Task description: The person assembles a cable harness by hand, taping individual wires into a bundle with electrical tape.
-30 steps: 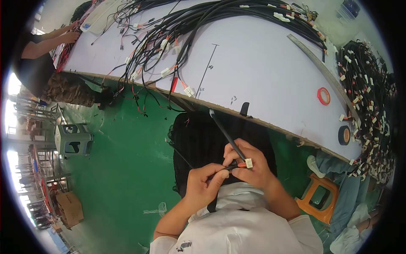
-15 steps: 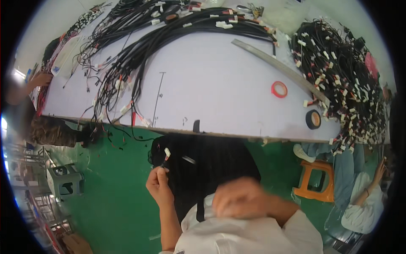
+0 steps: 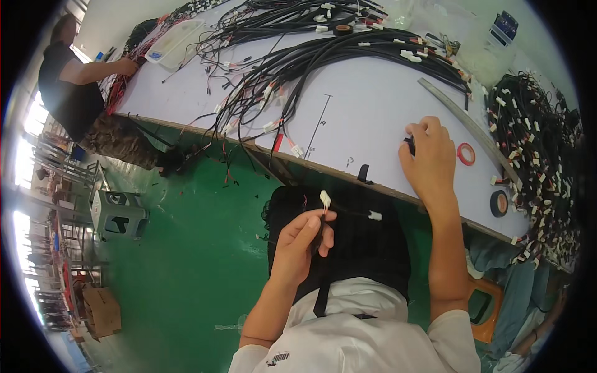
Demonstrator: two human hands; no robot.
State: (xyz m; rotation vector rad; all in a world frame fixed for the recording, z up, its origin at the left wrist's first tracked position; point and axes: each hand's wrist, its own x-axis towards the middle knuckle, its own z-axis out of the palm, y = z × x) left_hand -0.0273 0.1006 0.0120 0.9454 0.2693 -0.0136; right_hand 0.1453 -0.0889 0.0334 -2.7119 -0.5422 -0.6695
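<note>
I see the right hand (image 3: 430,163) has moved over the table (image 3: 373,105), pinching a black piece (image 3: 410,145); the left hand (image 3: 303,241) grips a cable (image 3: 318,236). Red tape (image 3: 460,155) and ruler (image 3: 471,127) bound the open room rightward.

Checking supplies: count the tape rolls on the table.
3: a red roll beside the right hand, a black roll near the cable pile, a dark roll among the farther cables. Others may be hidden.

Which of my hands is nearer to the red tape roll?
Right. Your right hand is over the tabletop, just left of the red tape roll; your left hand is farther left, over your lap.
</note>
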